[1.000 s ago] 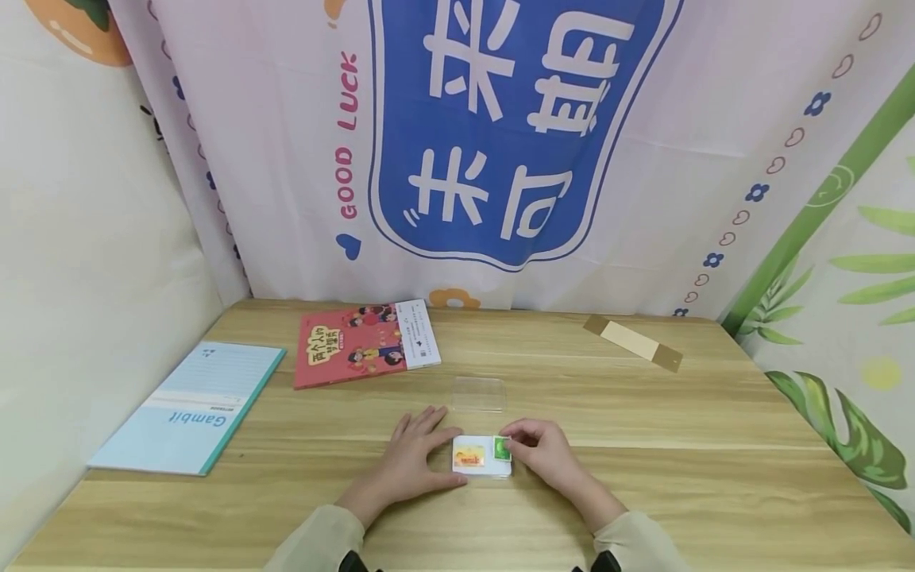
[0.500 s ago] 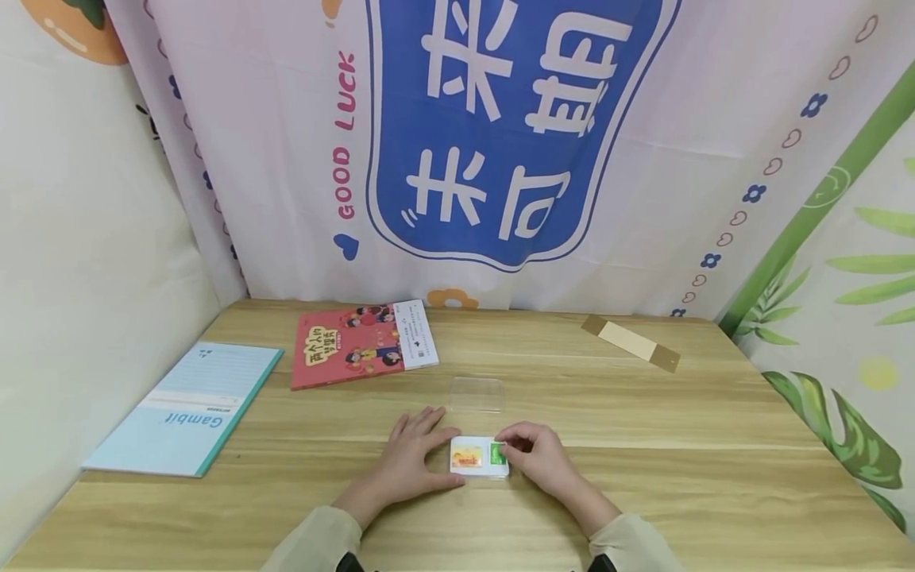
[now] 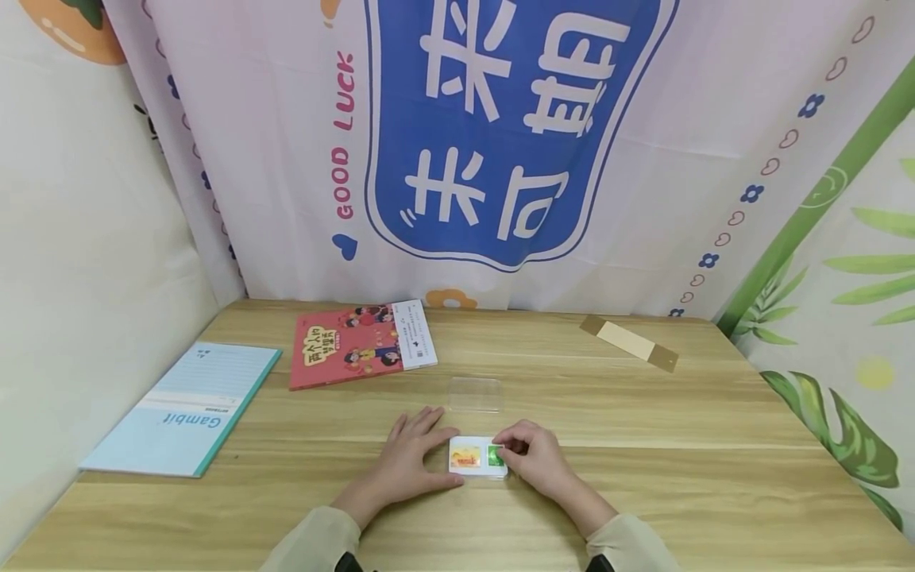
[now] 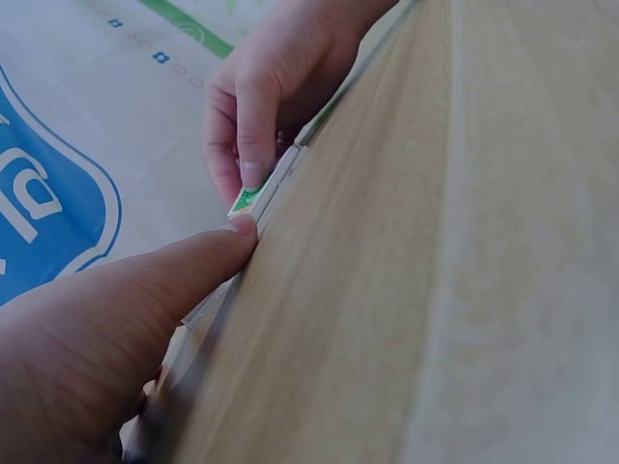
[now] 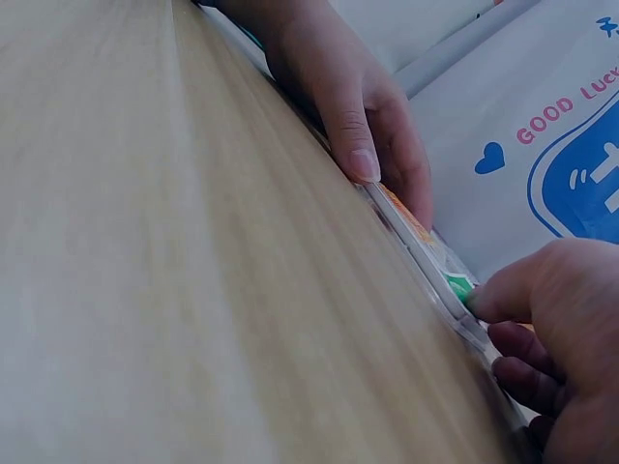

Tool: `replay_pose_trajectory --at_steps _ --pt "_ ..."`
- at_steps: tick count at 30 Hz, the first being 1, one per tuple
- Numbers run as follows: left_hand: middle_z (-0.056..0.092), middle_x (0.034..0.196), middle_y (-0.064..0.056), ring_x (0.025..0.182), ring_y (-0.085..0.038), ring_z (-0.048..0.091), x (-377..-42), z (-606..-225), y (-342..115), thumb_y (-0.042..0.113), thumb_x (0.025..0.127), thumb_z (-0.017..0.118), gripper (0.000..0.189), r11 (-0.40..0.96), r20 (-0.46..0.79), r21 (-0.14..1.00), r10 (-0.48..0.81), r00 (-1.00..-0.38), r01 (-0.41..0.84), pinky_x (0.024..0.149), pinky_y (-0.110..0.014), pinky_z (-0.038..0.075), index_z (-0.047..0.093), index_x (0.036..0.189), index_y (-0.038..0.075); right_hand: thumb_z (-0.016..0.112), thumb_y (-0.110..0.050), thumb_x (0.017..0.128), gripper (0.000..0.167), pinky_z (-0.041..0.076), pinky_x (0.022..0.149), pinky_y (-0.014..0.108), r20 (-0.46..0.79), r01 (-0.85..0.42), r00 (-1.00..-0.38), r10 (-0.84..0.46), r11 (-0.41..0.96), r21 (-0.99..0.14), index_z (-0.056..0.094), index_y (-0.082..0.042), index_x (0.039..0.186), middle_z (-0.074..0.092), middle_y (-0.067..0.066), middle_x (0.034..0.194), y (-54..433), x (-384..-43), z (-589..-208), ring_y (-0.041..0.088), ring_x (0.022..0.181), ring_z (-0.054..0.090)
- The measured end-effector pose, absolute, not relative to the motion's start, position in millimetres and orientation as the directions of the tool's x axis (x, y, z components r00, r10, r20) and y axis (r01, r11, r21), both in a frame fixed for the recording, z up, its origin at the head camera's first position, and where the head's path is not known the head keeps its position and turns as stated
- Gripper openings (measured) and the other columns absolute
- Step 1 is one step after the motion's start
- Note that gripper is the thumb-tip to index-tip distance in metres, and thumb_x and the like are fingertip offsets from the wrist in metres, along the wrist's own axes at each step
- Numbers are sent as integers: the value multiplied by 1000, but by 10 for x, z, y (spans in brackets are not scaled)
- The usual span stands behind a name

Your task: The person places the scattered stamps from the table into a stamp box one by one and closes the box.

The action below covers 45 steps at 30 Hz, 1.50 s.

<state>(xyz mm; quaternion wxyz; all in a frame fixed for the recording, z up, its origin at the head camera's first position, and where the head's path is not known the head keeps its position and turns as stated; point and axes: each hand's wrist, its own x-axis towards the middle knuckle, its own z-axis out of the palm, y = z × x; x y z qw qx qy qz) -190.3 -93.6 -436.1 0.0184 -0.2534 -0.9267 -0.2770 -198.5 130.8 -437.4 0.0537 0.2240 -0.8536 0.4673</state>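
A small white rectangular block (image 3: 484,456) lies in a clear plastic tray in front of me. On its left part is a yellow-orange picture (image 3: 465,457). My left hand (image 3: 403,461) rests at the block's left end, thumb at the near corner, forefinger at the far corner, other fingers spread on the table. A small square green piece (image 3: 495,455), like a sticker or tiny card, is pinched by thumb and forefinger of my right hand (image 3: 539,461) over the block's right part. In the left wrist view the green piece (image 4: 248,200) shows a pale edge; its contact with the block is unclear.
Just behind the block lies a clear plastic lid (image 3: 475,395). Farther off are a red book (image 3: 350,349) and, at left, a light-blue notebook (image 3: 189,409). A brown and cream strip (image 3: 629,343) lies at back right. A printed curtain (image 3: 300,159) hangs behind the wooden table.
My right hand has brought the green piece a little left, from the block's right edge in over its right part. The left hand keeps its place at the block's left end.
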Motion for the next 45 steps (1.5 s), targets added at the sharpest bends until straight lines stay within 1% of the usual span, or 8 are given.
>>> replay_pose_trajectory --at_steps 8,17,24,30,33,37,41,45 --pt "31 134 -13 125 -30 17 -1901 -4352 -935 61 66 59 67 722 179 501 453 -873 477 98 -52 3 54 117 19 66 2 72 11 41 54 20 278 -402 -908 -313 472 -784 66 -6 80 50 -3 70 1298 -1973 -4350 8 63 45" --pt "32 133 -14 124 -30 19 -1898 -4342 -942 61 65 60 72 707 185 528 446 -876 471 98 -52 3 51 120 16 61 8 73 9 39 54 21 231 -335 -929 -288 394 -856 62 6 82 54 7 72 1229 -1823 -4025 15 62 45" --pt "36 130 -15 121 -32 26 -1960 -4288 -988 55 66 64 75 688 210 596 364 -907 414 98 -53 6 46 125 12 64 0 73 17 43 62 24 218 -316 -935 -281 376 -871 62 4 90 57 6 77 1376 -2061 -4130 16 70 50" --pt "43 125 -14 117 -30 34 -2150 -4272 -996 45 70 66 68 660 240 664 257 -936 352 98 -48 16 48 122 6 67 -10 74 33 44 77 36 185 -301 -936 -301 405 -863 58 2 104 59 9 94 1448 -2288 -4151 23 86 54" --pt "45 124 -11 116 -30 35 -2243 -4265 -986 41 71 67 64 656 242 680 222 -945 328 97 -48 20 48 122 7 67 -13 74 41 38 86 43 164 -286 -940 -299 428 -857 55 0 111 56 11 106 1444 -2368 -4126 28 98 50" --pt "43 126 -11 117 -30 34 -2352 -4275 -969 40 70 68 64 663 245 677 205 -948 319 97 -49 19 48 123 9 68 -17 74 49 29 91 50 139 -273 -943 -301 466 -841 51 -4 118 50 11 119 1435 -2461 -4111 31 110 42" --pt "42 127 -12 117 -31 33 -2439 -4298 -931 41 70 68 64 666 230 678 208 -951 309 96 -50 19 48 122 10 69 -20 73 55 24 95 48 98 -244 -951 -293 516 -821 48 -9 123 44 9 126 1425 -2548 -4150 29 115 37" --pt "41 128 -13 117 -32 32 -2503 -4314 -886 40 70 68 62 662 226 685 203 -953 304 96 -51 19 50 122 11 70 -20 72 58 23 97 43 92 -238 -954 -286 533 -812 47 -8 124 43 9 127 1397 -2624 -4215 27 118 34"
